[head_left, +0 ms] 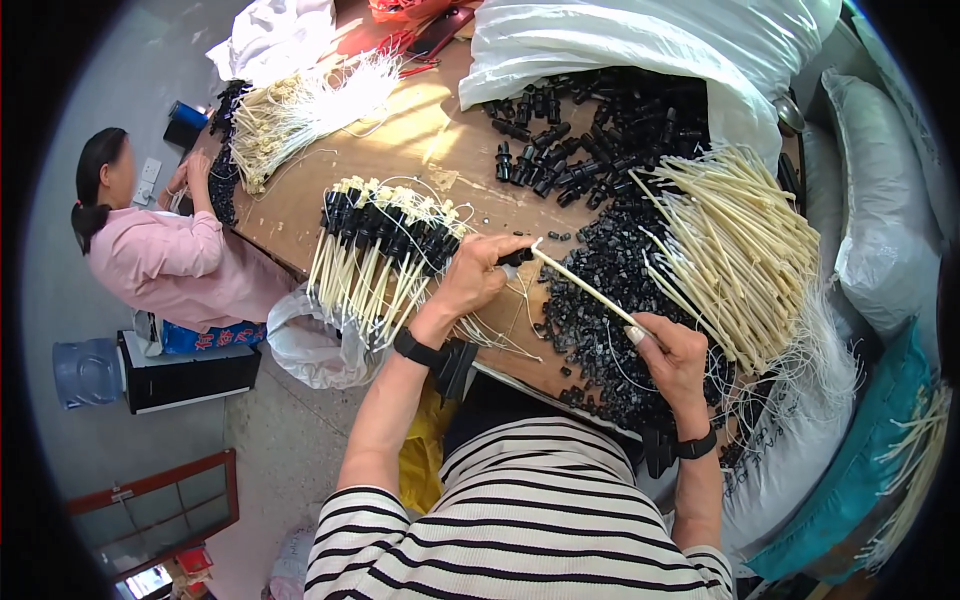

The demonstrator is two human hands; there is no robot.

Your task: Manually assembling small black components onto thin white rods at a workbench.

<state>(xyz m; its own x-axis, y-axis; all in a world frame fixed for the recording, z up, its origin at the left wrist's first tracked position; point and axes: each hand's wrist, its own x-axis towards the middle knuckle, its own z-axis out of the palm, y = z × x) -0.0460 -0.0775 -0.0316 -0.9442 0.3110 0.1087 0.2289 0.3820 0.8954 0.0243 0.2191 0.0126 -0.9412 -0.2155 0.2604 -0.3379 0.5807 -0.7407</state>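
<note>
My left hand [474, 276] is closed around a black plastic fitting [518, 257], most of it hidden by the fingers. In my right hand [672, 352] a thin cream rod [588, 288] is pinched near its lower end. The rod's white-tipped far end lies at the fitting; whether it sits inside cannot be told. Left of my left hand is a bundle of cream rods [372, 275] with black fittings on them and white cords trailing. Beneath the held rod spreads a heap of small black pieces [600, 345]. Beyond my right hand lies a large pile of bare cream rods [745, 255].
Larger black fittings [580, 150] spill from a white sack [640, 50] at the back of the wooden table [410, 150]. Another bundle of corded rods [285, 130] lies at the far left, near a person in a pink shirt [180, 255]. Full sacks [885, 210] stand at the right.
</note>
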